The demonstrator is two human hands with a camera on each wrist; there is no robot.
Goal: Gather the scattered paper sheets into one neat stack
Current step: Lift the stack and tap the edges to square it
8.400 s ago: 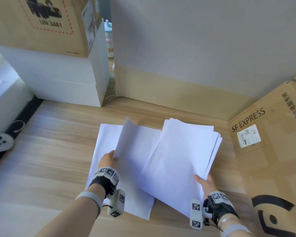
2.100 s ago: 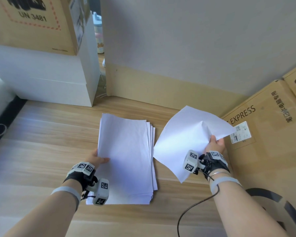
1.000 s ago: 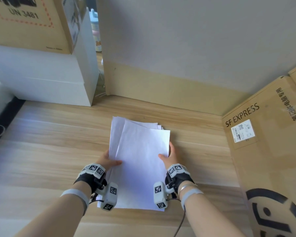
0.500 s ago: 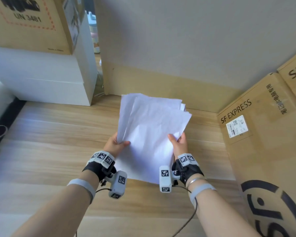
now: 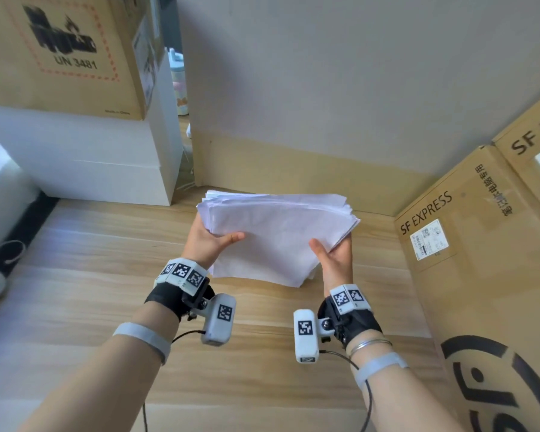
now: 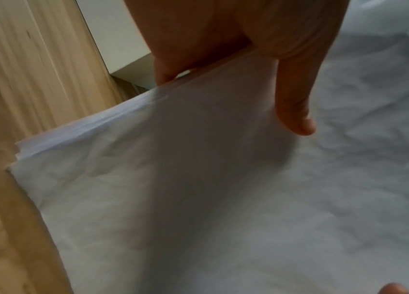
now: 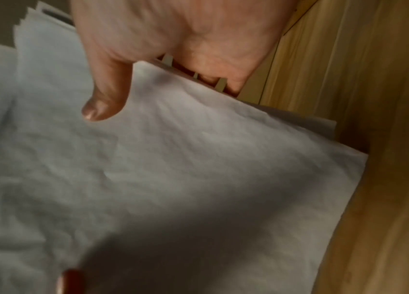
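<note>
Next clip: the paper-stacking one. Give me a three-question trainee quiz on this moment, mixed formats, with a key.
1. True or false: the paper stack lies flat on the wooden table with no hand on it.
2. Multiple choice: how is the stack held? A) by the left hand alone; B) by the right hand alone; C) by both hands, one on each side edge, thumbs on top.
3. Short answer: are the sheets' edges flush at the far corners?

Key
1. False: both hands grip it and its far end is raised.
2. C.
3. No: in the left wrist view and the right wrist view the corners are stepped, so the sheets need squaring.
</note>
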